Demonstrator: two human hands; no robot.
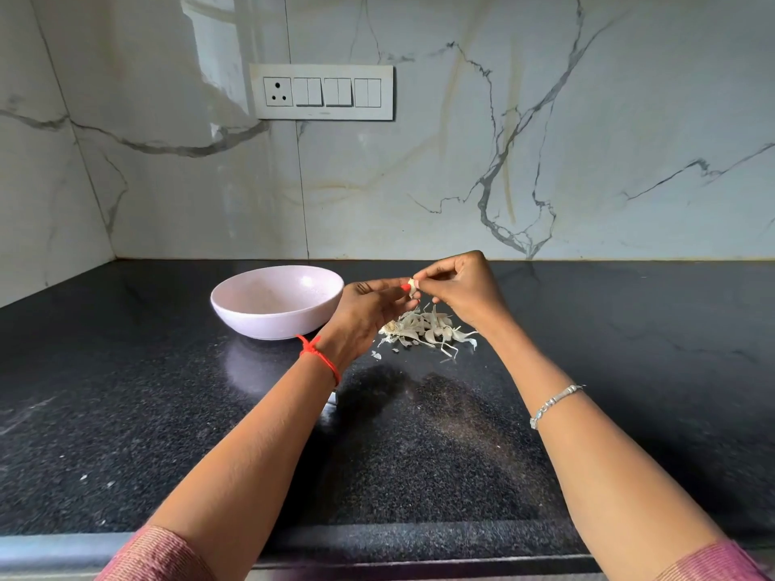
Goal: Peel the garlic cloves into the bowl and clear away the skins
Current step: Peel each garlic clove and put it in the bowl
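Both hands met above the counter (126, 413), the left hand (369, 306) and right hand (457, 289) each pinching one garlic clove (413, 287) between thumb and curled fingertips, the clove held right between the two sets of fingers. Just below those fingers lay a pile of skins (423, 331) on the counter. The bowl (276, 301) stood just left of the left fingers, its contents hidden.

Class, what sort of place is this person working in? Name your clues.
Most likely a home kitchen: a dark speckled countertop, a marble-look wall with a switch panel, and garlic skins piled beside a bowl.
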